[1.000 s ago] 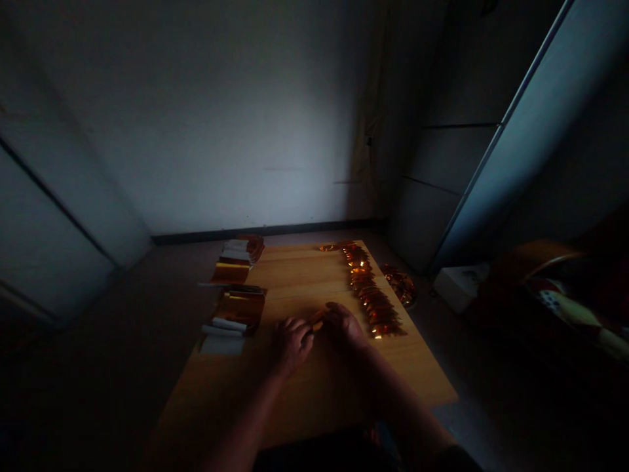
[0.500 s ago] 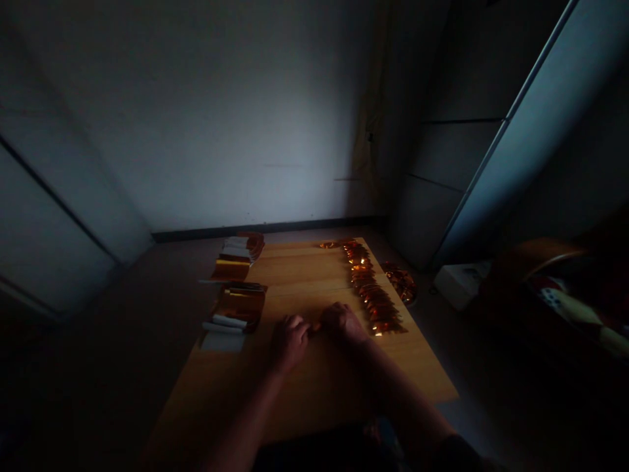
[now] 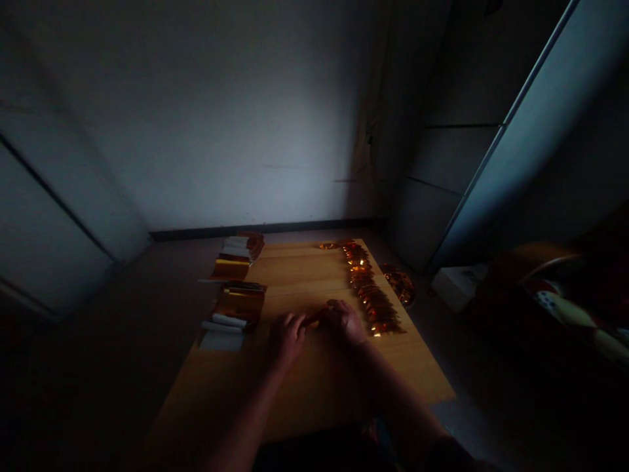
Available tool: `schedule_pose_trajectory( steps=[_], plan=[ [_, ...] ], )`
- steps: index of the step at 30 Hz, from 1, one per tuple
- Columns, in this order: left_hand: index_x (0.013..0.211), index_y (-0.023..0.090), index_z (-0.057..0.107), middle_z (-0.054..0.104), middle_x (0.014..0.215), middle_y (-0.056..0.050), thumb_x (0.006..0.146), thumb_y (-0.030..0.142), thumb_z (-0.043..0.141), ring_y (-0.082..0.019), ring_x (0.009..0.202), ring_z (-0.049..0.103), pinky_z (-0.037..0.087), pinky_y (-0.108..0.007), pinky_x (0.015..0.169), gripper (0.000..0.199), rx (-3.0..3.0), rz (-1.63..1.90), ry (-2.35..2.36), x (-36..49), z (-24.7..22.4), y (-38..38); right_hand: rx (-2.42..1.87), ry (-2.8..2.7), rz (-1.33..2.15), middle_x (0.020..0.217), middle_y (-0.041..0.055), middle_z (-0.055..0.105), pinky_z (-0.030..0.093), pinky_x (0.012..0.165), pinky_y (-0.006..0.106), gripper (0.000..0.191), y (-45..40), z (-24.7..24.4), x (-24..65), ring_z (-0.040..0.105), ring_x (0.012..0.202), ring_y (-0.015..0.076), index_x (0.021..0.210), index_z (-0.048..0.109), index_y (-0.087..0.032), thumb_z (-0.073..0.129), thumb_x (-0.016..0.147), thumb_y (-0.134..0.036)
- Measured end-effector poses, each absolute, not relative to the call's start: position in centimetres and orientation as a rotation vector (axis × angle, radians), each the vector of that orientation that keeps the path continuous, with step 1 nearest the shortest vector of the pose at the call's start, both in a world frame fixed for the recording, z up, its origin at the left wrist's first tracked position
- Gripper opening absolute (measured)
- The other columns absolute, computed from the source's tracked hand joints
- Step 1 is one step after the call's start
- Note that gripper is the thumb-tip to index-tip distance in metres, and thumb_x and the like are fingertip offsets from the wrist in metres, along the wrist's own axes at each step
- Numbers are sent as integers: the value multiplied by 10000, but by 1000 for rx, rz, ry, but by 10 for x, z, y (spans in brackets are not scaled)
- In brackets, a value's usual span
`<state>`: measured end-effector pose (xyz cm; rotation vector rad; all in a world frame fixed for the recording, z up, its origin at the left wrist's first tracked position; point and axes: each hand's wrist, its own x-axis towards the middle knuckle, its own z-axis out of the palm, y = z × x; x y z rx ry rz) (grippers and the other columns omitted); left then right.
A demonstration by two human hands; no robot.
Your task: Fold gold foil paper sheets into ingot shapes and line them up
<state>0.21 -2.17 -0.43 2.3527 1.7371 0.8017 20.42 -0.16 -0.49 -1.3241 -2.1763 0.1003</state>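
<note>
A small piece of copper-gold foil paper (image 3: 315, 318) spans the gap between my two hands, just over the wooden table. My left hand (image 3: 291, 333) is closed on its left end, with the fingers curled. On the other end, my right hand (image 3: 346, 322) pinches it with bent fingers. Its exact shape is dim and partly covered by the fingers. Left of my left hand lies a pile of foil paper sheets (image 3: 240, 303) with pale backs showing. A long row of folded shiny foil pieces (image 3: 376, 298) runs along the table's right side.
Another pile of foil sheets (image 3: 232, 269) overhangs the table's far left corner. One foil piece (image 3: 328, 246) lies at the far edge of the wooden table (image 3: 289, 269). Beyond the right edge are a heap of shiny foil pieces (image 3: 400, 285) and a white box (image 3: 457, 288).
My hands have drawn slightly apart, and more of the foil paper shows between them. The right hand's fingers have lifted and shifted a little. The piles and the row look the same.
</note>
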Motion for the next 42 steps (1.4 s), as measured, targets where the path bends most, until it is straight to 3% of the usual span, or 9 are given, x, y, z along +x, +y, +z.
schedule_pose_trajectory(
  steps=[11, 19, 24, 29, 36, 42],
  plan=[
    [869, 230, 709, 622, 866, -55, 815, 160, 497, -194, 869, 550, 444, -319, 782, 230, 2524, 690, 1619, 3, 10, -30, -1476, -2221, 27, 1123, 64, 623, 408, 827, 322, 249, -1, -4, 202, 524, 979, 220, 1060, 678, -305, 570, 864, -195],
    [791, 197, 683, 621, 884, -77, 822, 120, 474, -216, 895, 534, 413, -346, 763, 225, 2588, 541, 1655, 7, 14, -30, -1274, -2006, 115, 1008, 81, 645, 444, 829, 324, 249, 13, 9, 197, 549, 938, 206, 929, 710, -220, 539, 796, -97],
    [940, 210, 678, 627, 903, -69, 843, 147, 472, -224, 904, 514, 397, -355, 773, 236, 2622, 472, 1626, 7, 11, -29, -1326, -2319, 438, 900, 55, 678, 462, 711, 220, 203, 27, 28, 166, 610, 790, 145, 902, 720, -197, 570, 786, -125],
    [893, 213, 682, 619, 897, -62, 862, 162, 455, -212, 887, 508, 382, -347, 774, 234, 2626, 495, 1600, 6, 10, -30, -1587, -2355, 512, 878, 62, 696, 440, 607, 194, 174, 37, 25, 162, 623, 709, 133, 879, 721, -167, 570, 795, -162],
    [873, 200, 674, 612, 915, -67, 862, 177, 455, -221, 903, 510, 380, -343, 759, 220, 2613, 420, 1640, 6, 15, -32, -1738, -2232, 580, 801, 30, 714, 413, 564, 155, 163, 52, 28, 173, 618, 647, 104, 829, 729, -162, 606, 729, -123],
    [870, 194, 671, 612, 929, -71, 860, 178, 456, -215, 918, 519, 384, -344, 792, 216, 2604, 411, 1629, 7, 16, -33, -1903, -2080, 522, 836, 42, 725, 416, 597, 168, 187, 64, 28, 181, 639, 717, 131, 862, 727, -183, 592, 738, -143]
  ],
)
